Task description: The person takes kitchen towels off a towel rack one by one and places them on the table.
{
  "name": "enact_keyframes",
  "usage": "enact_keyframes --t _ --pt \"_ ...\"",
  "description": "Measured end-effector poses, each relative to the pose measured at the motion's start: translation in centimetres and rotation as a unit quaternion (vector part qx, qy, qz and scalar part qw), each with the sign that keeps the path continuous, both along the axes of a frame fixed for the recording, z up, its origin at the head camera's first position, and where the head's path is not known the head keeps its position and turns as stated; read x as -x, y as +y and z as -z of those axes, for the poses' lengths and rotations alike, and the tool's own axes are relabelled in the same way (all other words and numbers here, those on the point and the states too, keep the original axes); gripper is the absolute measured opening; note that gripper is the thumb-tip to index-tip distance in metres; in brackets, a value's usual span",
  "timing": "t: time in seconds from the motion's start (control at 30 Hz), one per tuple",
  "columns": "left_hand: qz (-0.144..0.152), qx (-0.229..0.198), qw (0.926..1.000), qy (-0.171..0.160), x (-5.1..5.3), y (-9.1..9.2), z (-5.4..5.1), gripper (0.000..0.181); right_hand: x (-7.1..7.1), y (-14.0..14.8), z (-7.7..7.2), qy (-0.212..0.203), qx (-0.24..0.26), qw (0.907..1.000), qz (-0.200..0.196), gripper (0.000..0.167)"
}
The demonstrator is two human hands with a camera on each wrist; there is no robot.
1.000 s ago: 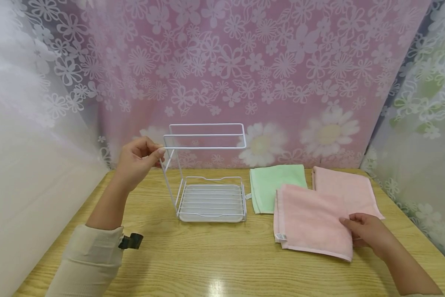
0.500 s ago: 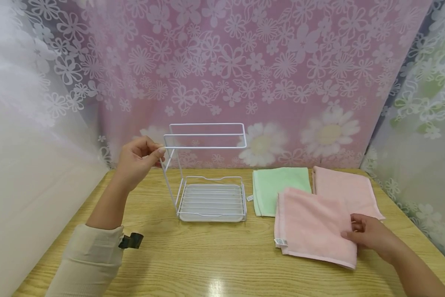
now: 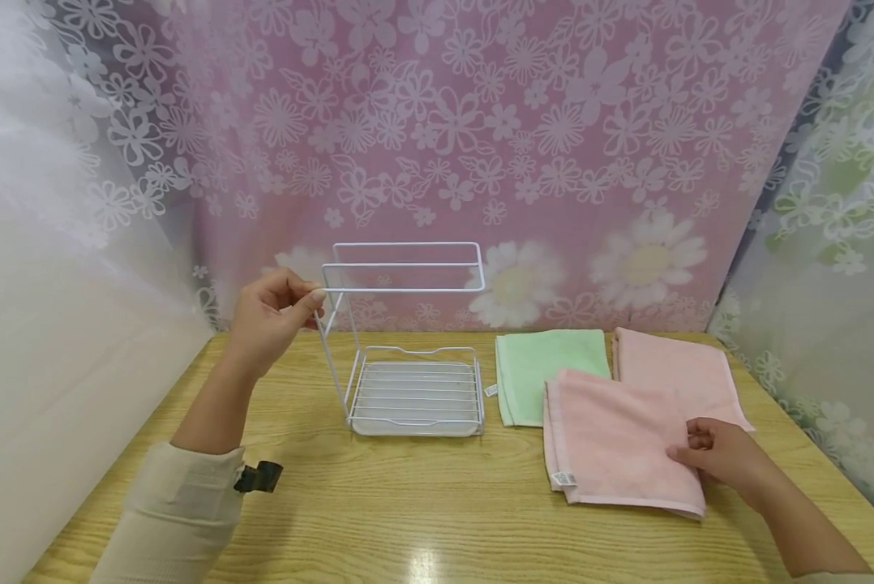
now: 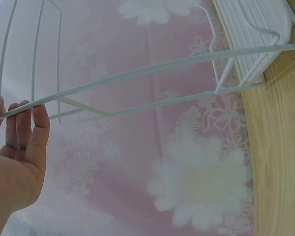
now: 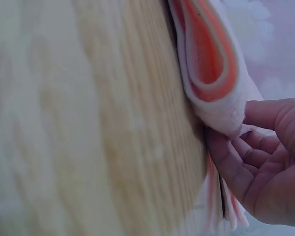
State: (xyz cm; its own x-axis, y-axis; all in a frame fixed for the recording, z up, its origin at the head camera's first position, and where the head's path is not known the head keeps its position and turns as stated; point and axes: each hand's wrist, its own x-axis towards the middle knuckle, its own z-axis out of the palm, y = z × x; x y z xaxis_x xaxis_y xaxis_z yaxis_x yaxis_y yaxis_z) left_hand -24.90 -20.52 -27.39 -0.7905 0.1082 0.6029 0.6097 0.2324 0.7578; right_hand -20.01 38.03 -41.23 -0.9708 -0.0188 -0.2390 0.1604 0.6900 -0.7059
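Note:
A white wire rack [image 3: 415, 397] stands upright on the table, with a pale tray [image 3: 415, 428] under its bottom bars. At its upper left corner, my left hand [image 3: 265, 320] pinches the frame between thumb and fingers, as the left wrist view also shows. On the right lies a folded pink towel [image 3: 623, 446] with a small label. My right hand [image 3: 725, 462] pinches its right edge, thumb on top and fingers beneath. In the right wrist view the folded layers of this towel [image 5: 206, 54] curl above the fingers.
Behind the held towel lie a folded green towel [image 3: 546, 373] and a second folded pink towel [image 3: 674, 369], both partly covered by it. Floral curtains [image 3: 437, 146] close off the back and sides of the wooden table [image 3: 349, 511].
The held pink towel and the green towel have shifted slightly right and toward the front. My right hand keeps its hold at the edge. My left hand and the rack stay put.

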Motion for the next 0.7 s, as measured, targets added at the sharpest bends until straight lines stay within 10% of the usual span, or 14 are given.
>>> enact_keyframes --t 0.3,0.7 --pt "0.011 -0.065 0.9978 0.008 0.1 0.3 0.6 0.003 -0.6 0.2 -0.4 0.026 0.043 0.9982 0.033 0.065" --pt "0.058 -0.111 0.9918 -0.025 -1.1 -0.6 2.3 0.038 -1.7 0.4 -1.3 0.090 0.074 0.9922 0.044 0.057"
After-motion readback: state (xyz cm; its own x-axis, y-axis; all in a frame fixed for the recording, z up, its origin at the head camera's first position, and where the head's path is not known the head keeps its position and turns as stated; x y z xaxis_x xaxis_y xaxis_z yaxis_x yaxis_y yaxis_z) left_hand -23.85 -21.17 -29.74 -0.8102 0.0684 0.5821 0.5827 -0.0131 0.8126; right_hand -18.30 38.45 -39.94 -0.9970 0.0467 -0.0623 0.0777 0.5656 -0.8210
